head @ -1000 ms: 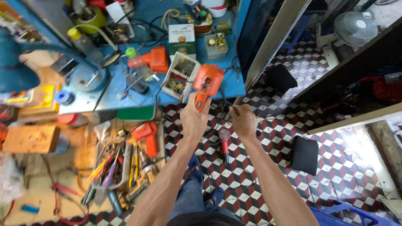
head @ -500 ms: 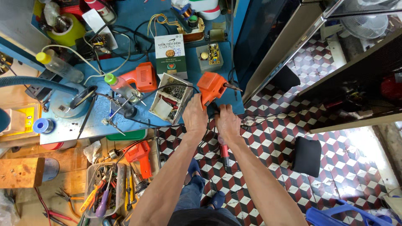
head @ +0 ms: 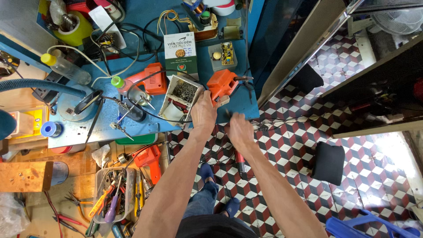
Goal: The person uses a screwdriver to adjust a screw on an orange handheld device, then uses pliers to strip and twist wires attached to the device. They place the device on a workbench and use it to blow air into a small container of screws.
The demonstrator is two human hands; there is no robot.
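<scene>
The left hand (head: 203, 112) is closed around the grip of an orange soldering gun (head: 222, 85), which sits at the front edge of the blue workbench (head: 145, 128), just right of a small white box of parts (head: 180, 99). The right hand (head: 239, 128) hovers just below the gun over the checkered floor tiles (head: 282, 145); it is motion-blurred (fingers loosely curled, it seems), so whether it grips anything cannot be told. The gun's tip is hard to make out.
</scene>
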